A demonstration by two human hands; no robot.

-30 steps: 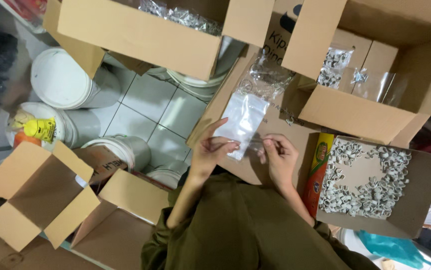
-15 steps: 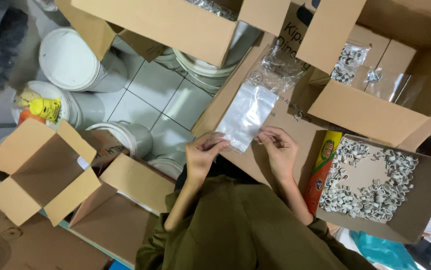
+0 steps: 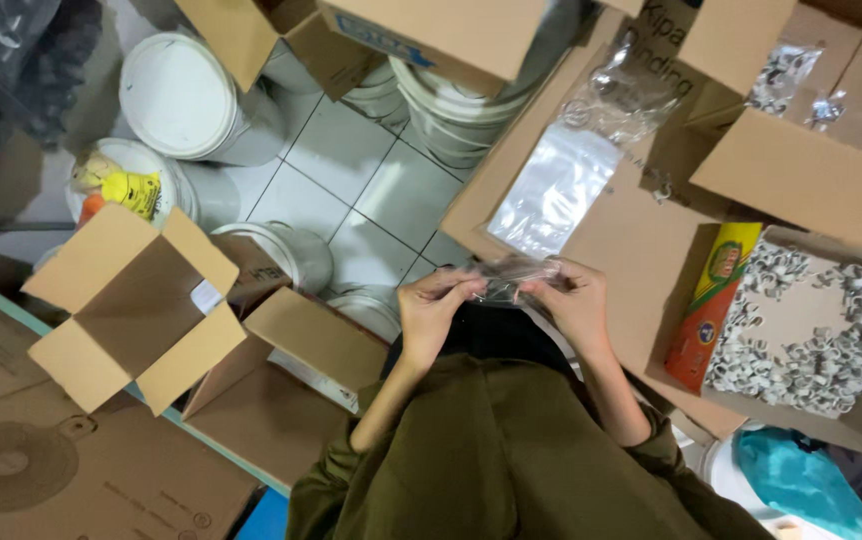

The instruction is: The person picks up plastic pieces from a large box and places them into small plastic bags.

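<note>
My left hand point(image 3: 436, 312) and my right hand point(image 3: 573, 300) together pinch a small clear plastic bag point(image 3: 511, 278) between them, close to my chest. Just beyond them a stack of empty clear bags point(image 3: 553, 188) lies on a flat cardboard sheet point(image 3: 631, 250). To the right, an open cardboard box point(image 3: 801, 340) holds several small white clips, with a bare patch of cardboard in the middle. My olive sleeves and torso fill the lower centre.
An orange and yellow carton point(image 3: 713, 300) stands at the clip box's left edge. Another box point(image 3: 801, 160) at top right holds filled bags point(image 3: 781, 75). White buckets point(image 3: 186, 100) stand on the tiled floor. An empty open box point(image 3: 136, 310) sits at left.
Both hands have drawn back from the bag stack towards my chest with one small clear bag between them. The camera view has shifted upward a little.
</note>
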